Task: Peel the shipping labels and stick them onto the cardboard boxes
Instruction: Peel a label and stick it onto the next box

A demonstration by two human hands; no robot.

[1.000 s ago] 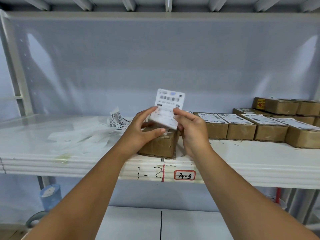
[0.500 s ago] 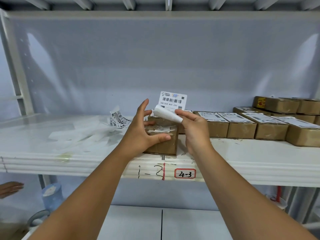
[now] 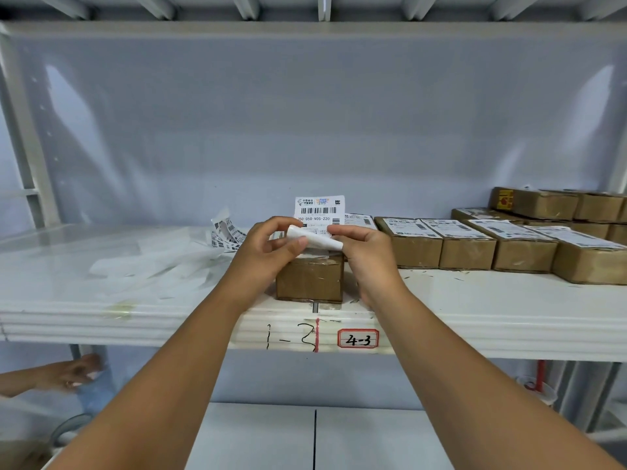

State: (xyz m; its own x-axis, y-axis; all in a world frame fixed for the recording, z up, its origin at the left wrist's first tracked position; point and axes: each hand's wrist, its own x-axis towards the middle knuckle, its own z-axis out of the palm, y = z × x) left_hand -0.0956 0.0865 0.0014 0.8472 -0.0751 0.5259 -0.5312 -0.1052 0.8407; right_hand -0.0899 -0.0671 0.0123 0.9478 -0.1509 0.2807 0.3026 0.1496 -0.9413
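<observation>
Your left hand point(image 3: 271, 245) and right hand point(image 3: 364, 247) both pinch the shipping label point(image 3: 319, 210), held upright directly above the unlabelled cardboard box point(image 3: 309, 281); each grip is clamped on it, the white backing point(image 3: 315, 237) curling down between your thumbs. The label's long axis stands vertical, the box top lying just below both hands, equally near. Legible print: "050-050-V05-220" under a barcode. Below the box, the shelf edge point(image 3: 475, 334) reads "1-3" and "4-3". Right of the box, labelled boxes point(image 3: 468, 245) stand in a row.
</observation>
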